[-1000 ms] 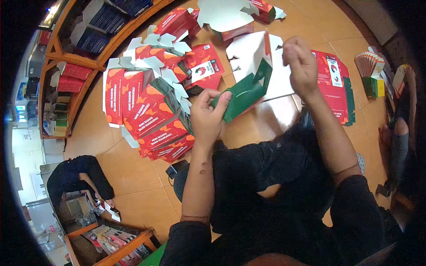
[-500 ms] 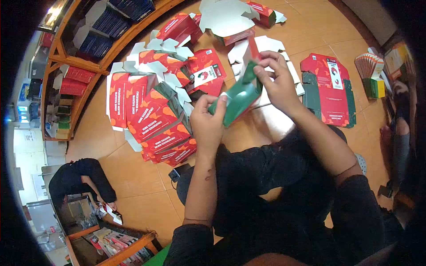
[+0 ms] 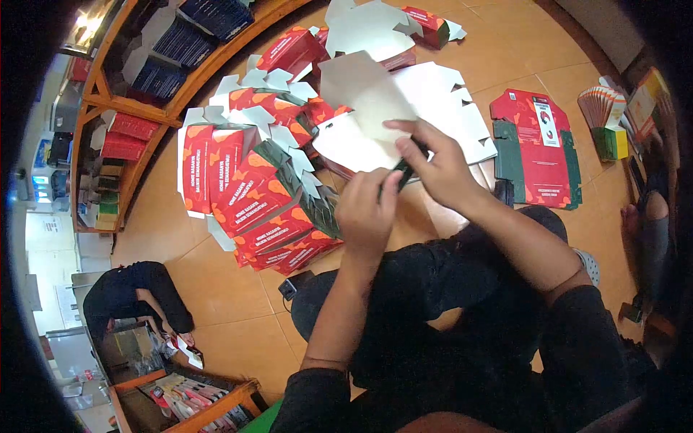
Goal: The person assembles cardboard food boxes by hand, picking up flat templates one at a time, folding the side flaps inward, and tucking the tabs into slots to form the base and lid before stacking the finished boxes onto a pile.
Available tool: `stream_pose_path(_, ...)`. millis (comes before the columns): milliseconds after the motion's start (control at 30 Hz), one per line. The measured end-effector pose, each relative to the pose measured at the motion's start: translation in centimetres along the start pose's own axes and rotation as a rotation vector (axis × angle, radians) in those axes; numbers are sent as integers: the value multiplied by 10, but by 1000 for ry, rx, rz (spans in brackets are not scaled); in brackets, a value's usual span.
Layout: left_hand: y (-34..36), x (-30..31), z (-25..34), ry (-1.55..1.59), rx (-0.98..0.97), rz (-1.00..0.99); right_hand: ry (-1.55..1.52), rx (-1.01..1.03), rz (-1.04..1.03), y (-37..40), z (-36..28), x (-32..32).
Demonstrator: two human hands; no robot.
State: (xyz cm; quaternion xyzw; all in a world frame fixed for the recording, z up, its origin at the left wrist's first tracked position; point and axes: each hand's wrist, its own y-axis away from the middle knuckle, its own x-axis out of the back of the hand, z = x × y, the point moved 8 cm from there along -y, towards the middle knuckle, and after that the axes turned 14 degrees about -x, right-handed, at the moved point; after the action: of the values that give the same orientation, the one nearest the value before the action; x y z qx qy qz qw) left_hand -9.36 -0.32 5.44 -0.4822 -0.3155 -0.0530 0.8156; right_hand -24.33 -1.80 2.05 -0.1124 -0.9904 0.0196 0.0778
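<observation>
Between my hands is a partly folded cardboard box (image 3: 369, 97), its pale inside turned up and a dark green edge showing at my fingers. My left hand (image 3: 368, 213) is closed, pinching the near edge of this box. Just right of it, my right hand (image 3: 437, 162) grips the same edge, thumb and forefinger around the green part. Beneath and behind lies a stack of flat white-sided box blanks (image 3: 458, 119). Left of my hands, folded red boxes (image 3: 249, 191) with white and green flaps are piled on the floor.
One flat red and green blank (image 3: 538, 151) lies to the right. Beyond it stands a yellow-green box (image 3: 610, 143) with fanned leaflets. A wooden shelf (image 3: 155, 119) holds boxes at left. One person (image 3: 137, 296) bends down at lower left; another person's arm (image 3: 653, 216) shows at right.
The box in my hands has turned from its green outer face to its pale inside and opened out. My left hand has shifted right and down, closer to my right hand.
</observation>
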Motion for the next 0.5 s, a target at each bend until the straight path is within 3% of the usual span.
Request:
stream_pose_path(67,-4,-11,9,205,27,-50,-213,-168,-1,-5,9,8)
stream_pose_path(133,4,-14,1,294,101,-72,-218,-177,19,-19,23,22)
stream_pose_path(200,16,20,-30,-2,305,289,-363,-156,32,-27,26,33)
stream_pose_path(267,23,33,-73,102,511,360,-451,-197,-2,-32,32,41)
stream_pose_path(333,23,37,-94,275,600,366,-522,-200,-28,-35,36,42)
stream_pose_path(400,27,11,-93,969,860,296,-594,-208,-62,-35,41,36)
stream_pose_path(500,29,1,-83,1023,853,224,-698,-228,-28,-36,49,35)
